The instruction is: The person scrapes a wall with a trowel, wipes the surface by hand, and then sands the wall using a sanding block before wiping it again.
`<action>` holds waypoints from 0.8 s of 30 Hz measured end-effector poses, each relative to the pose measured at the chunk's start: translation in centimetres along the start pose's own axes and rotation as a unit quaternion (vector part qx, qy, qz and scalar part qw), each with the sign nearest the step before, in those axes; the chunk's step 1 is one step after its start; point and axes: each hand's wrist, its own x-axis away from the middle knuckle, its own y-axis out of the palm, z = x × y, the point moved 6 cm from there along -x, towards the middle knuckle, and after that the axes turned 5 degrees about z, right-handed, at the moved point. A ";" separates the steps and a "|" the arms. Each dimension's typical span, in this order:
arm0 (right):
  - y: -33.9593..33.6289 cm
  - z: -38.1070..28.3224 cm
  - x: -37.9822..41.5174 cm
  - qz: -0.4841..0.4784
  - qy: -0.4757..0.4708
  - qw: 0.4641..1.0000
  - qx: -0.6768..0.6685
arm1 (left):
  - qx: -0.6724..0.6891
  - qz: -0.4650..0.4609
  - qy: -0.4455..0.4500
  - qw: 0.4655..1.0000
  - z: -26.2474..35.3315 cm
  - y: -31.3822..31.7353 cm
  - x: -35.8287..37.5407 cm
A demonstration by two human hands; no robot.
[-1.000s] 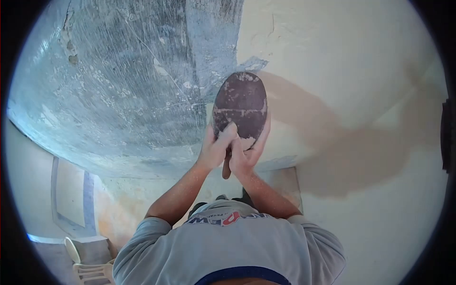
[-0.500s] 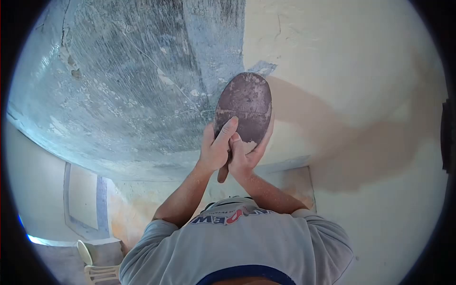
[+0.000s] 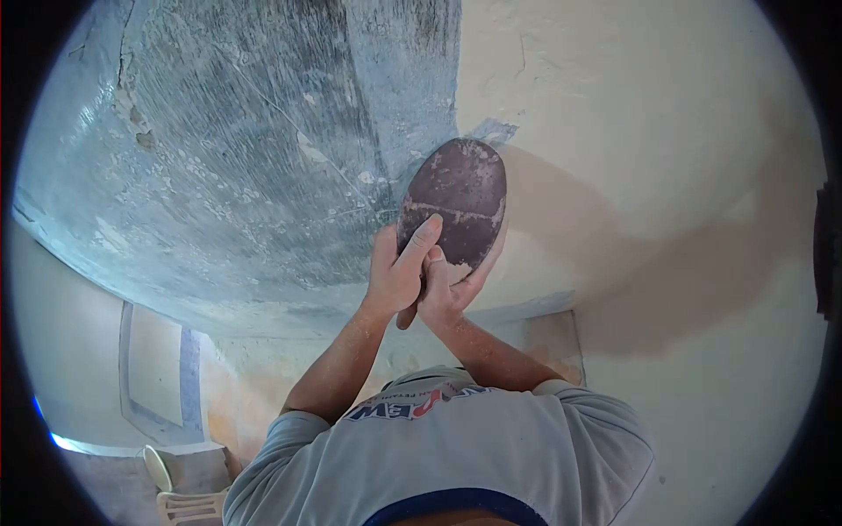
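two hands are clamped on the dark oval paddle (image 3: 456, 188), held up before the wall: the left hand (image 3: 390, 280) with its thumb on the face, the right hand (image 3: 441, 300) around the lower edge. it looks stiff and fairly light, perhaps slippery with dust; the handle (image 3: 406, 317) and lower rim seem the surest holds. behind are scraped blue-grey plaster (image 3: 263, 131) and cream plaster (image 3: 667, 96), close enough to limit swing; whether the paddle touches either, i cannot tell. a pale chair (image 3: 189, 507) stands well apart, lower left.
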 end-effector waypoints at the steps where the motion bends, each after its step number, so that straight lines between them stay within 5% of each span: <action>1: 0.0 -0.1 -0.2 0.012 0.014 1.000 -0.007 | -0.005 -0.010 0.004 1.000 0.3 0.2 -0.2; 16: 0.2 -0.9 -0.6 0.023 0.006 1.000 0.002 | -0.007 -0.003 0.025 1.000 1.1 0.8 -0.5; 24: 0.4 -1.7 -1.3 0.024 0.012 1.000 0.011 | -0.007 -0.039 -0.034 0.999 2.2 1.7 -0.5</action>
